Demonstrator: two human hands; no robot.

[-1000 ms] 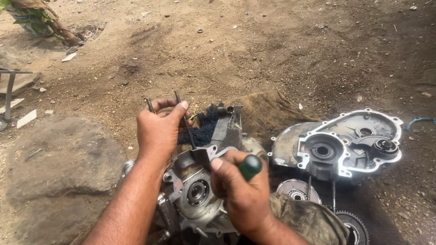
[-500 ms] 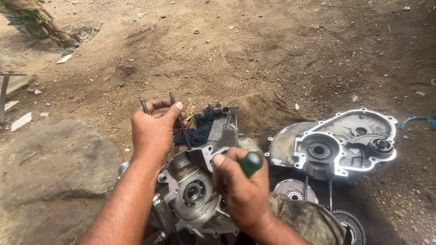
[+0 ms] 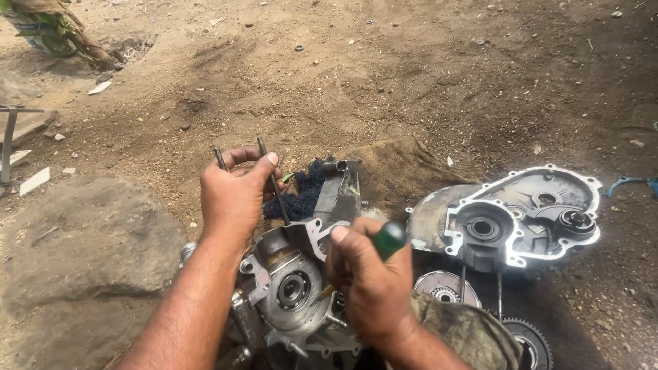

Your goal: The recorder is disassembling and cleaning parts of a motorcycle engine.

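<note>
A grey engine crankcase half (image 3: 295,288) with a round bearing stands on the dirt in front of me. My left hand (image 3: 233,195) grips two long thin studs (image 3: 271,175) that rise from the case. My right hand (image 3: 370,281) is closed on a green-handled screwdriver (image 3: 387,240), whose tip points down at the case near the bearing. A dark blue rag (image 3: 301,192) lies just behind the case.
A silver engine cover (image 3: 521,216) lies to the right on oily ground, with a clutch disc (image 3: 442,284) and a toothed gear (image 3: 531,342) beside it. A large rock (image 3: 75,247) sits at left. Loose sandy soil stretches beyond.
Both hands hold the same grips as before. The view has shifted slightly; the screwdriver handle has tilted a little and the tip stays at the case.
</note>
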